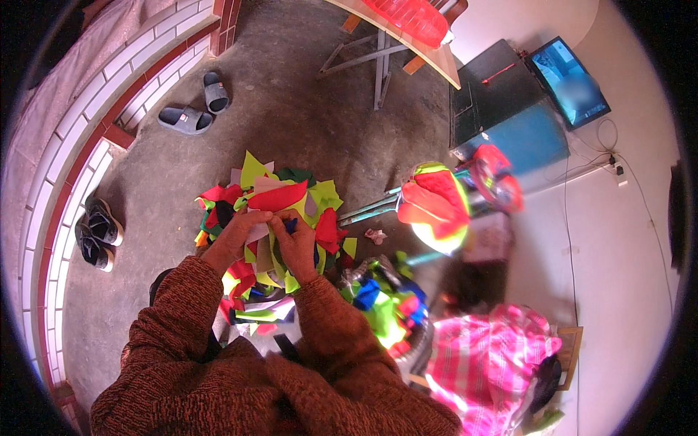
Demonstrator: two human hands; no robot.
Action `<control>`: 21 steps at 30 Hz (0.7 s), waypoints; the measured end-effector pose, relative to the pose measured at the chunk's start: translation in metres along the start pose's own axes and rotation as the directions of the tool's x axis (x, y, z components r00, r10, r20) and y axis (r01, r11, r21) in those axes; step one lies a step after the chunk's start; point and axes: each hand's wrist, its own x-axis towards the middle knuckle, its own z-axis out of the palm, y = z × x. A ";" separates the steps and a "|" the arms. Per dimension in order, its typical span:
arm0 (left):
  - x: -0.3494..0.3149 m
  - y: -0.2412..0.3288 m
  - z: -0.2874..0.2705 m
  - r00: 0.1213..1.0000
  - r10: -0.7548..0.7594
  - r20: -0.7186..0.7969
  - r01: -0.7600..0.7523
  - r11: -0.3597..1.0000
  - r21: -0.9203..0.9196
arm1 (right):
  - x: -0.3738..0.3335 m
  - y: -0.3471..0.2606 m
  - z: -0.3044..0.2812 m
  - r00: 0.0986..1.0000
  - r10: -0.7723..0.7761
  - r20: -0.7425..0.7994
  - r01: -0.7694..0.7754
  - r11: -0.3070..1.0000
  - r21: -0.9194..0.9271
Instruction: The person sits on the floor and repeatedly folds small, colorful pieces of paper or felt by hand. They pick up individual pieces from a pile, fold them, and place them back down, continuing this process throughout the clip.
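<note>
We judged the step in hand to be the close handling of small cloth pieces with 2 hands. The work area was the multicoloured scrap pile, located directly in front of the body and beneath the fingers. A pale cloth piece showed between the hands, just below the fingertips; a red cloth piece lay just beyond them.

In our judgement, the next move called for fine fingertip control, with 1 hand steadying the cloth while the other shifted along its edge.

Hand pose: we reached forward with both forearms, in brown knitted sleeves, angled inward. The left hand pointed up and to the right, with the back of the hand uppermost. The right hand pointed up and to the left, its fingers bent. The 2 sets of fingertips met, or nearly met, above the pile.

Grip state: the fingers were drawn into pinch-like shapes, but we could not tell whether either hand was closed on cloth.
</note>
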 end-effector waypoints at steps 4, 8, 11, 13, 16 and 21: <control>0.017 -0.012 -0.009 0.993 -0.097 0.068 0.113 0.955 -0.274 | 0.002 0.001 -0.002 1.000 0.016 -0.014 -0.014 0.990 0.143; 0.022 -0.020 -0.010 0.999 -0.040 0.033 0.047 0.968 -0.248 | 0.003 0.012 -0.006 0.995 0.069 -0.066 -0.046 0.953 0.301; 0.031 -0.028 -0.019 0.993 0.004 0.119 0.027 0.964 -0.264 | 0.005 0.011 -0.007 0.998 0.069 -0.015 -0.054 0.882 0.468; 0.030 -0.027 -0.018 0.995 -0.011 0.102 0.039 0.961 -0.272 | 0.005 -0.002 -0.009 0.996 0.081 0.040 -0.090 0.861 0.501; 0.021 -0.018 -0.012 0.997 -0.001 0.073 0.023 0.956 -0.293 | 0.004 -0.004 -0.009 0.992 0.088 0.089 -0.122 0.847 0.517; 0.033 -0.034 -0.025 0.963 0.224 0.148 -0.221 0.974 -0.040 | 0.001 -0.001 -0.004 0.994 0.081 0.071 -0.098 0.954 0.285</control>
